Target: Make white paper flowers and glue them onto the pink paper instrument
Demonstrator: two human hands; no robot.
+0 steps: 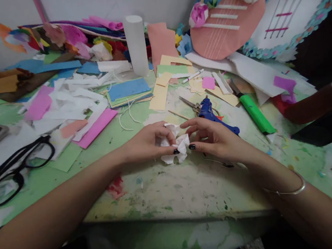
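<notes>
— Fingers of the left hand (145, 143) pinch the paper (182, 147) between thumb and forefinger. And the right hand (216, 138)?

— Thumb and forefinger stand parted, their tips just beside the paper; I can't tell whether either touches it.

— Where's the paper, and which way does it point?

— Left of the glue gun (208, 108), on its near side. Ruffled edges flare rightward and nearward; crumpled so, its long axis is hard to tell.
</notes>
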